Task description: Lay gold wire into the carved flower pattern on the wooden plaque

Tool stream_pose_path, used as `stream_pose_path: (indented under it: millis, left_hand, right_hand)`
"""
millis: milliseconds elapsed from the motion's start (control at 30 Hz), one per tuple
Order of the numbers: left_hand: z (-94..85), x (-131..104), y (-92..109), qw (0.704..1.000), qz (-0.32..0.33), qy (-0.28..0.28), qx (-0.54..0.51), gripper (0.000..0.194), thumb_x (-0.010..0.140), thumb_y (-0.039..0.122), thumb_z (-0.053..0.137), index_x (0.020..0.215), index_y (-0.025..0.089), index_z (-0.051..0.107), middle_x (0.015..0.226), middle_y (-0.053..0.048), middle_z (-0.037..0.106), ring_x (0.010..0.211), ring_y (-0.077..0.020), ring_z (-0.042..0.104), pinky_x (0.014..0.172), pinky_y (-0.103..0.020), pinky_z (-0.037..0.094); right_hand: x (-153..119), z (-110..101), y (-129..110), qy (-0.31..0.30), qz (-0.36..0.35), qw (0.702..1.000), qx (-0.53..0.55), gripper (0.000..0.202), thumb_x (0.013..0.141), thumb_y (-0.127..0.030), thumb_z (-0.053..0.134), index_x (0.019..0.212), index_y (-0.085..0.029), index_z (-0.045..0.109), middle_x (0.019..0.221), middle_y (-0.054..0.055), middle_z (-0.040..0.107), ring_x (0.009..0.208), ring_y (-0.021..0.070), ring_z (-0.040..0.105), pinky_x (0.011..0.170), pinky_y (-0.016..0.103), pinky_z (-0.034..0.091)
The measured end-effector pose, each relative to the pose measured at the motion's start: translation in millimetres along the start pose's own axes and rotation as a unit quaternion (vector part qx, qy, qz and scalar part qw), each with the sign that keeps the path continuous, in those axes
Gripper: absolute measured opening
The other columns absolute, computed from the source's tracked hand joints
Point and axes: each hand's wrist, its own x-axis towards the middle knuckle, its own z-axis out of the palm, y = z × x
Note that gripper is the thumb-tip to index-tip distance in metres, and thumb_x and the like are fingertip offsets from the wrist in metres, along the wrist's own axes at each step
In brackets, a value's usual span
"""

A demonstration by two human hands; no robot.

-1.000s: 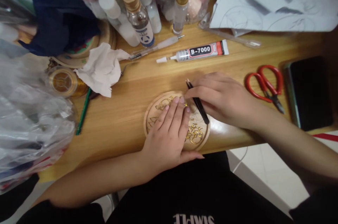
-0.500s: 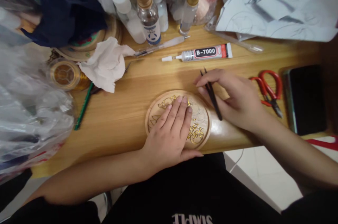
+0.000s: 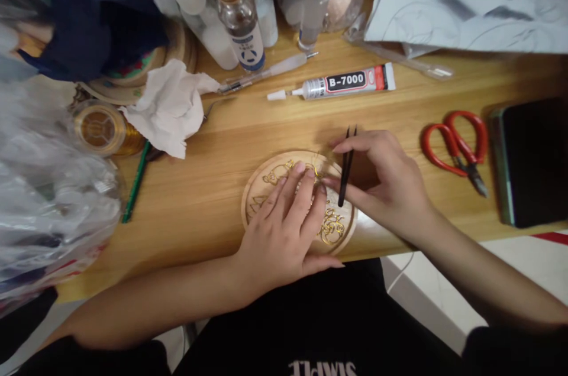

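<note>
My left hand (image 3: 279, 228) lies spread over a round wooden board (image 3: 247, 198), palm down, its fingers slightly apart. Gold wire shapes (image 3: 331, 229) and thin drawn lines show around the fingers; my palm covers the board's middle. My right hand (image 3: 390, 187) holds black tweezers (image 3: 345, 178) against the palm side, their tips pointing away from me. Its fingertips reach over the board's right part, close to my left fingertips, where a thin gold wire (image 3: 316, 168) stands up. Whether the right fingertips touch that wire I cannot tell.
Beyond the board lie a B-7000 glue tube (image 3: 346, 81) and a pen (image 3: 275, 71). Red-handled pliers (image 3: 457, 145) and a phone (image 3: 532, 163) are at right. A wire spool (image 3: 102, 127), crumpled tissue (image 3: 166, 107) and green pencil (image 3: 136, 181) lie left. Bottles (image 3: 242, 21) stand behind.
My right hand has moved left and onto the board, with the tweezers turned more upright. My left fingers have spread and lifted a little. The camera view has shifted slightly.
</note>
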Motion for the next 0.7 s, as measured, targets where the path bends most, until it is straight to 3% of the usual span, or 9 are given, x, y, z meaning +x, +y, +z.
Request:
stream_pose_path:
  millis: [267,700]
  left_hand:
    - [-0.5,0.8,-0.5,1.000,0.005,0.008,-0.003,0.084,0.092,0.072,0.024,0.128,0.001,0.051,0.137,-0.023,0.050,0.133,-0.0404,0.042,0.107,-0.048,0.039]
    - [0.2,-0.6,-1.1,1.000,0.008,0.015,-0.024,0.084,0.091,0.073,0.029,0.130,0.002,0.050,0.137,-0.024,0.049,0.139,-0.0403,0.035,0.110,-0.049,0.037]
  right_hand:
    - [0.7,5.4,2.1,0.011,0.000,1.000,0.000,0.026,0.080,-0.025,0.067,0.104,-0.020,0.058,0.100,0.007,0.069,0.096,0.0249,0.062,0.083,0.041,0.050]
    - [1.7,4.7,0.9,0.013,0.011,1.000,0.019,0.028,0.080,-0.026,0.067,0.106,-0.022,0.056,0.102,0.007,0.067,0.098,0.0251,0.062,0.085,0.043,0.050]
